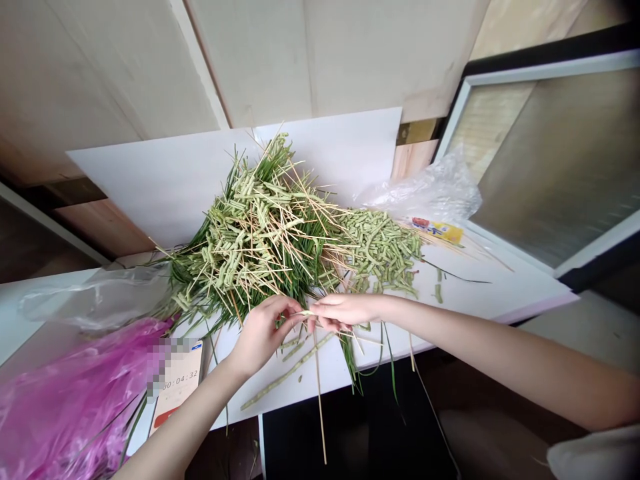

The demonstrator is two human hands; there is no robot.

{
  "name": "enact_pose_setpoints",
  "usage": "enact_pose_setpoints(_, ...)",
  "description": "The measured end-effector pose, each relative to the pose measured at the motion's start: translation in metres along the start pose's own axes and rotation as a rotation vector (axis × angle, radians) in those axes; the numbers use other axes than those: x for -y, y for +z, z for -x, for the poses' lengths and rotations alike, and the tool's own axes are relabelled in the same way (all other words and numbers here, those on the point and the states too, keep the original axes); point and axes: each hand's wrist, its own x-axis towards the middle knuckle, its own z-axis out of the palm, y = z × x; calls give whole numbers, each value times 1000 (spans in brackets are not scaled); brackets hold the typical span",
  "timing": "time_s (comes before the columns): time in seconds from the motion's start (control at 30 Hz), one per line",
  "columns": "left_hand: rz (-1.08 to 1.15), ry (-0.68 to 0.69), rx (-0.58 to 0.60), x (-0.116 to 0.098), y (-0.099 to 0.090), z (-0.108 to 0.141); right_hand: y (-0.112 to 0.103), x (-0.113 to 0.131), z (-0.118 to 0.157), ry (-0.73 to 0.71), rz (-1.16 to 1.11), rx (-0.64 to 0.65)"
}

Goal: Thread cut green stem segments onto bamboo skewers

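My left hand (265, 330) and my right hand (347, 310) meet above the front of the white table. Between their fingertips is a short piece of green bean (306, 313), pinched from both sides. A thin wooden skewer (321, 407) points down from beneath my right fingers past the table edge; whether they grip it is hidden. Just behind my hands rises a big heap of skewers threaded with bean pieces (260, 213), lying on long green chives (310, 260). A long uncut bean (280, 385) lies on the table below my hands.
Loose bean pieces (383, 250) are piled at the right of the heap. Beyond them lie a clear plastic bag (430, 187) and a yellow packet (443, 231). At the left are a purple plastic bag (75, 393) and a phone (177, 380) showing a timer. A white board (165, 180) stands behind.
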Motion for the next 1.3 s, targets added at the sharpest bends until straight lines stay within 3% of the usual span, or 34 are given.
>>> enact_pose_setpoints(0.13, -112, 25, 23, 1, 0, 2, -4, -7, 3, -2, 1, -24)
enact_pose_setpoints(0.33, -383, 176, 185, -13, 7, -3, 5, -5, -1, 39, 70, -72)
enact_pose_setpoints(0.47, -390, 238, 281, -20, 6, -5, 6, -3, 0, 19, 210, -56)
enact_pose_setpoints(0.63, -73, 181, 364, -23, -1, -2, 12, 3, 12, -65, 390, -117)
enact_pose_setpoints(0.83, 462, -93, 619, -26, -9, -3, 34, 13, 28, -215, 470, -152)
enact_pose_setpoints(1.0, 623, -186, 734, -32, -15, 8, 51, 10, 40, -394, 694, -148)
enact_pose_setpoints(1.1, 652, -258, 855, -22, -28, 27, 39, 5, 63, -484, 951, -200)
enact_pose_setpoints(1.13, 650, -304, 857, -15, -33, 34, 31, 4, 73, -480, 995, -247)
enact_pose_setpoints(1.2, 549, -388, 714, 0, -38, 46, 13, 3, 90, -388, 1022, -362)
enact_pose_setpoints(1.3, 207, -340, 474, 23, -32, 50, -4, 8, 100, -129, 960, -423)
